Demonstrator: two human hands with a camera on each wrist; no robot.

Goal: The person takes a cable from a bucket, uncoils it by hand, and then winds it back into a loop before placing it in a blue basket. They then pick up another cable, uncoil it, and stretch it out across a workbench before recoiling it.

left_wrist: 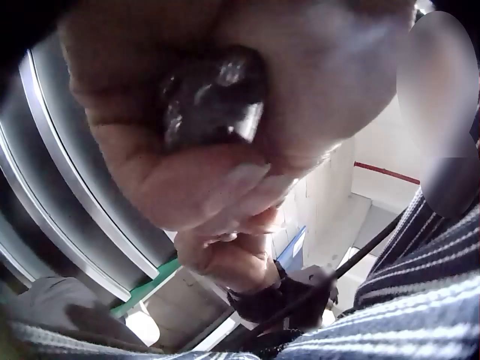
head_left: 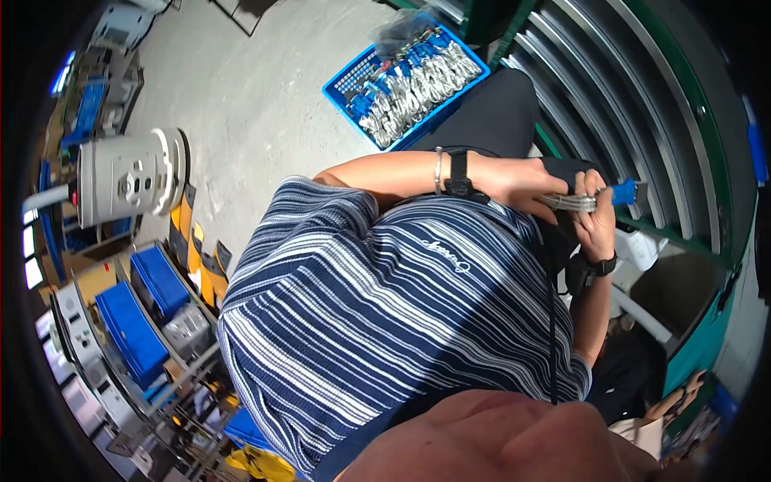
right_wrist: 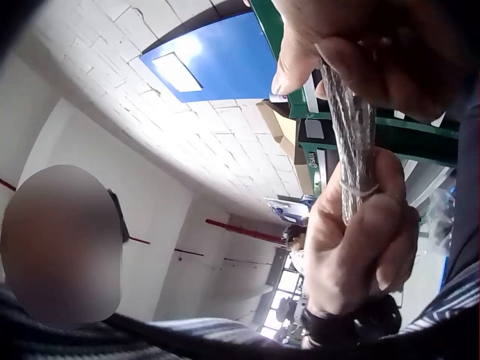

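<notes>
A bundled grey cable [head_left: 572, 202] stretches between both hands in front of the person's belly. Its blue connector [head_left: 624, 193], with a metal end, sticks out past the right hand [head_left: 598, 225]. That hand curls its fingers round the bundle near the connector. From the other side, the left hand [head_left: 510, 181] grips the bundle's opposite part. In the right wrist view the silvery cable strands [right_wrist: 351, 135] run straight from one hand to the other. Up close in the left wrist view, a dark shiny end [left_wrist: 221, 105] shows within the left hand's curled fingers.
By the person's knee, a blue basket [head_left: 341, 108] holds many similar cable bundles with blue connectors. A green-framed rack with metal slats [head_left: 626, 120] stands at the right. At the left are a grey drum-shaped machine [head_left: 120, 181] and blue bins [head_left: 128, 329]. Another person's hand [head_left: 687, 394] shows lower right.
</notes>
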